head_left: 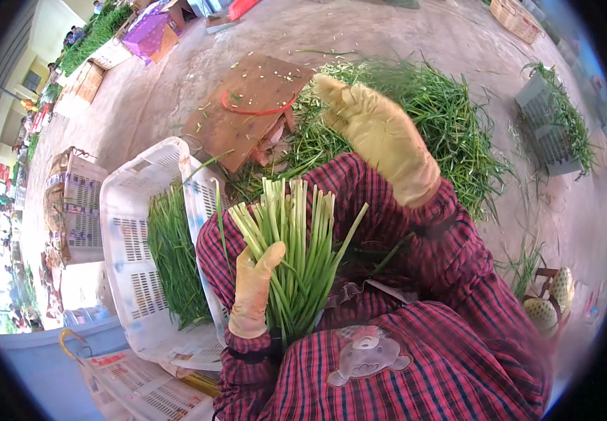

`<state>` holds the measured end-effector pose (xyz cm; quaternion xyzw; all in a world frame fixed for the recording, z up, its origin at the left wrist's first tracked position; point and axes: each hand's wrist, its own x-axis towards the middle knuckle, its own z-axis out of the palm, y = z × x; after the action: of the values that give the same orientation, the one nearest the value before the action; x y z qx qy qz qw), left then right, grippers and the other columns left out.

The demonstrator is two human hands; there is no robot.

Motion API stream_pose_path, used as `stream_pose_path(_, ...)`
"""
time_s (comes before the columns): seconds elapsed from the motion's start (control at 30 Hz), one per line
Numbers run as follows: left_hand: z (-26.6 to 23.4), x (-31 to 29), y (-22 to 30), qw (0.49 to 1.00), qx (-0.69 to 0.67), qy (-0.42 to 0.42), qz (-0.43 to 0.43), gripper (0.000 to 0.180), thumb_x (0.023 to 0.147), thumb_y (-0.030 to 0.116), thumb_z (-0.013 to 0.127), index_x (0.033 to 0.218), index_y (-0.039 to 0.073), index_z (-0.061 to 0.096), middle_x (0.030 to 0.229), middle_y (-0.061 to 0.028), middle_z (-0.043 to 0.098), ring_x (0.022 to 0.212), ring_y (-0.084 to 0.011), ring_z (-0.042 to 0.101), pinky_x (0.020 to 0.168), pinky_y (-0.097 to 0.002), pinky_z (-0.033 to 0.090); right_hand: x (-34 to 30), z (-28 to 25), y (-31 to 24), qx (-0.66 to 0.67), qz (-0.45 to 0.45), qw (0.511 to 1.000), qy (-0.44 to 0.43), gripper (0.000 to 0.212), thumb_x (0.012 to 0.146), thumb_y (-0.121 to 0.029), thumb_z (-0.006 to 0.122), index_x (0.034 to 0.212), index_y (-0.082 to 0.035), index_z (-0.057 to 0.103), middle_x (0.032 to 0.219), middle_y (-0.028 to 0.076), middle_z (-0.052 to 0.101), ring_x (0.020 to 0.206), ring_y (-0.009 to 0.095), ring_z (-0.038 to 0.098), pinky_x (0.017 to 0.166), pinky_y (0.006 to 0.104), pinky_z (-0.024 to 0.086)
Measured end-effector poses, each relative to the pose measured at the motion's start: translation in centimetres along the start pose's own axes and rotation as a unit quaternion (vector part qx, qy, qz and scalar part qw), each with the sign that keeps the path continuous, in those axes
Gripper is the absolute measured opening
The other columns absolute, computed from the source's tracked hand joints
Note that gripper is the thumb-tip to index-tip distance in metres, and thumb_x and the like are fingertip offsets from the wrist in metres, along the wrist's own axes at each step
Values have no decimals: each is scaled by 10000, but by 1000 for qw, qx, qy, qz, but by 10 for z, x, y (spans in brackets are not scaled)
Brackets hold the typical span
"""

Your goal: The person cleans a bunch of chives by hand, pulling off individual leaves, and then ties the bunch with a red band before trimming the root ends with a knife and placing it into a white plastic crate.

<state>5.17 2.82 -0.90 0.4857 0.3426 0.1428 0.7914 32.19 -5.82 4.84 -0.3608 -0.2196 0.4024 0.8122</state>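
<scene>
My left hand, in a pale yellow glove, is wrapped round a bundle of garlic chives. The bundle stands upright over my lap, pale stalk ends up, green leaves down. My thumb lies across its front. Farther out, my right hand, gloved the same way, hovers over a heap of loose chives on the floor. Its fingers stretch toward the upper left, with nothing visible in them. Green strands beside it are smeared by motion. Left of my knees, a white plastic crate holds more chives laid lengthwise.
A brown board with a red loop and pale scraps lies ahead. A grey crate with greens stands at the right, above a small stool. More crates line the left, beside a blue tub.
</scene>
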Motion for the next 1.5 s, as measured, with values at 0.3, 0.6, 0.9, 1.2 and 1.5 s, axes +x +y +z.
stream_pose_path(0.3, 6, 3, -2, 1000, 26, 13, -12, 371, 938, 162, 708, 1265, 2, 635, 1108, -24, 687, 952, -104, 631, 859, -279, 504, -26, 8, 63, -628, -274, 708, -169, 219, 744, -151, 794, 943, -97, 721, 1222, 96, 640, 1184, 301, 589, 1049, 424, 435)
stream_pose_path(0.6, 10, 2, 2, 1000, 1, -9, 20, 358, 944, 112, 682, 1274, -19, 631, 1131, -47, 693, 971, -116, 635, 886, -291, 504, 7, 15, 36, -281, -132, 946, 96, 116, 857, -158, 758, 959, -106, 773, 1074, 128, 692, 1017, 305, 657, 930, 417, 509)
stream_pose_path(0.9, 14, -6, 10, 1000, 2, -12, -10, 351, 939, 99, 683, 1264, -22, 629, 1109, -51, 697, 956, -126, 646, 876, -294, 515, 6, 26, 39, -653, -303, 615, -322, 214, 785, -302, 744, 935, -162, 681, 1143, 9, 649, 1169, 250, 592, 1047, 434, 418)
stream_pose_path(1.2, 8, 0, 2, 1000, -10, -13, 6, 376, 926, 89, 702, 1277, -24, 627, 1127, -63, 702, 974, -126, 650, 897, -289, 511, 19, -1, 27, -759, -431, 449, -189, 265, 907, -358, 607, 1010, -121, 664, 1017, 39, 650, 894, 250, 625, 819, 415, 495)
stream_pose_path(1.5, 6, -1, 4, 1000, 1, -11, 20, 428, 921, 139, 708, 1304, -22, 606, 1151, -75, 692, 981, -145, 660, 899, -299, 519, 43, -82, -39, -632, -160, 738, 174, 330, 887, -303, 728, 1129, -87, 670, 1201, 115, 656, 1055, 273, 642, 929, 399, 514)
